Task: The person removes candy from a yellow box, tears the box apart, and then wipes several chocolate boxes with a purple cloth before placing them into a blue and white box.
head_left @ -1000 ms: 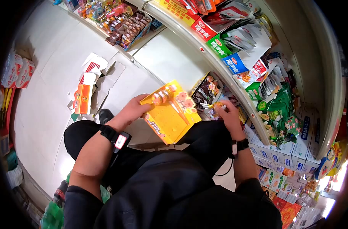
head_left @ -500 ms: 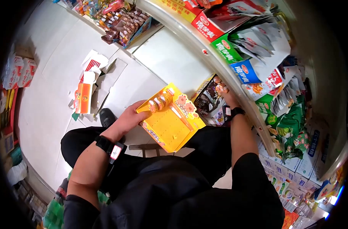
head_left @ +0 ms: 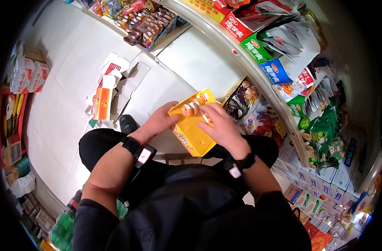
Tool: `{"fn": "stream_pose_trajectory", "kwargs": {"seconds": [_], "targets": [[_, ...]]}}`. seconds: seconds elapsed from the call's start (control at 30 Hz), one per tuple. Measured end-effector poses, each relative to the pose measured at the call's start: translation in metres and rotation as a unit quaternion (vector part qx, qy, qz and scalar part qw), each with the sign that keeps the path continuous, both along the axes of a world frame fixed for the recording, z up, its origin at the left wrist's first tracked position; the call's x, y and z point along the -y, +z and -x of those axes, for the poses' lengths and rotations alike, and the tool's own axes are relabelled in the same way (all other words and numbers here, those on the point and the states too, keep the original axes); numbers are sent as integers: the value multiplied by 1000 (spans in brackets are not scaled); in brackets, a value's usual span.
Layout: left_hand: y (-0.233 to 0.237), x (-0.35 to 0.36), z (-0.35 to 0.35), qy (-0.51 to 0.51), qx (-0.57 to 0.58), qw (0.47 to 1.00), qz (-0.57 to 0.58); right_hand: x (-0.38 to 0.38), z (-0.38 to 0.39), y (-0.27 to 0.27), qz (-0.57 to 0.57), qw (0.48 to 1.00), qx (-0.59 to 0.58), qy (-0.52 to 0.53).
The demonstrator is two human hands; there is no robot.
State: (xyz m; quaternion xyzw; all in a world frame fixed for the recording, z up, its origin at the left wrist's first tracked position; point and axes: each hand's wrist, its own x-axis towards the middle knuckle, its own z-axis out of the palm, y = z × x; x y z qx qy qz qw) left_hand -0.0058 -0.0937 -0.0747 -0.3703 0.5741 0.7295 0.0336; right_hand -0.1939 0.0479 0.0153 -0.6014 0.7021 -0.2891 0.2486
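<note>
1. Yellow card forms the box (head_left: 190, 137), which tilts between the hands, near the knees (head_left: 264, 147), with the floor (head_left: 168, 90) beyond. Walls that thin could buckle if squeezed hard.
2. The left hand (head_left: 161, 121) pinches one side near a corner, thumb inside, its other fingers mostly hidden behind. Since the grip takes only that side, a shove from the other could swing or tip the box.
3. The right hand (head_left: 222, 129) reaches over it, thumb and fingers drawn together round what looks like a pale stick (head_left: 204, 116). The palm hides the rest, so I cannot tell how firm the pinch is. Force at a slant might bend the stick or tear the card.
4. Wrapped lollies (head_left: 190, 108) crowd the upper end, just beside those fingertips. A knuckle could knock one loose, and a steeper tilt might spill it.
5. The black carton (head_left: 236, 103) sits near the right hand, by the shelf (head_left: 263, 69); a wide sweep of the arm could bump either.
</note>
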Motion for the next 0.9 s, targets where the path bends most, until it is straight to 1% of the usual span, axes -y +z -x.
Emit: {"fn": "stream_pose_trajectory", "kwargs": {"seconds": [0.07,0.13,0.17,0.23,0.27,0.33,0.37,0.43,0.47,0.5,0.57,0.63,0.7,0.73,0.83,0.87,0.9], "targets": [[-8,-3,-3,-1,3,1000,14,9,-17,-25,14,988,-140,-61],[-11,-5,-7,7,-15,994,106,12,-30,-34,4,989,-138,-57],[-13,-6,-10,13,-18,994,107,13,-35,-35,-9,989,-135,-56],[-1,-5,-11,2,-5,990,140,16,-46,-35,1,987,-156,-40],[0,-4,-12,4,-10,990,140,16,-48,-38,-6,991,-128,-50],[2,-4,-11,-31,-6,981,193,19,-46,-44,-21,995,-64,-79],[4,-3,-11,-33,-13,981,193,18,-41,-44,-20,994,-71,-83],[16,1,-11,-73,53,972,216,18,-33,-34,-58,991,-37,-113],[10,2,-14,-75,50,972,216,17,-28,-27,-54,988,1,-144],[-1,2,-17,-66,55,968,238,11,-17,-23,-10,989,11,-144],[-4,3,-18,-59,58,962,261,-5,7,-18,-50,957,193,-210],[5,4,-16,-60,62,974,210,-24,45,-23,-26,948,226,-223],[4,5,-15,-53,54,979,189,-36,68,-9,-28,937,231,-262],[2,6,-13,-41,47,984,167,-42,77,-10,-5,941,225,-253],[-4,6,-10,-40,52,987,148,-49,84,4,-21,944,211,-254],[-4,5,-9,-49,54,982,175,-54,91,-2,-47,954,167,-244],[-7,5,-7,-51,55,982,175,-58,98,-8,-46,953,169,-246]]}}
